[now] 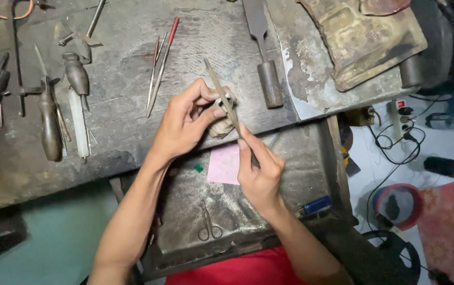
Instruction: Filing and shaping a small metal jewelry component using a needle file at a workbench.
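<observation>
Looking down from the head view, I take the pink paper square (223, 163) in the tray (300, 158) as my landmark. Left hand (184, 124), just above and left of the pink square: fingers closed around a small metal ring (223, 100), pressed against a worn wooden peg (220, 126) at the edge of the counter (121, 68). Right hand (258, 171), touching the square's right edge: fingers pinched on a slim flat file (221, 92), which slants up and left across the ring.

Small green chip (199, 168) lies just left of the pink square. Small scissors (210, 226) lie below it in the tray; blue lighter (315, 205) sits to its lower right. Two needle files (159, 68), one red-handled, rest on the counter well above and left. Wooden-handled gravers (53, 121) lie far left. Large file with a dark round handle (269, 82) lies above and right.
</observation>
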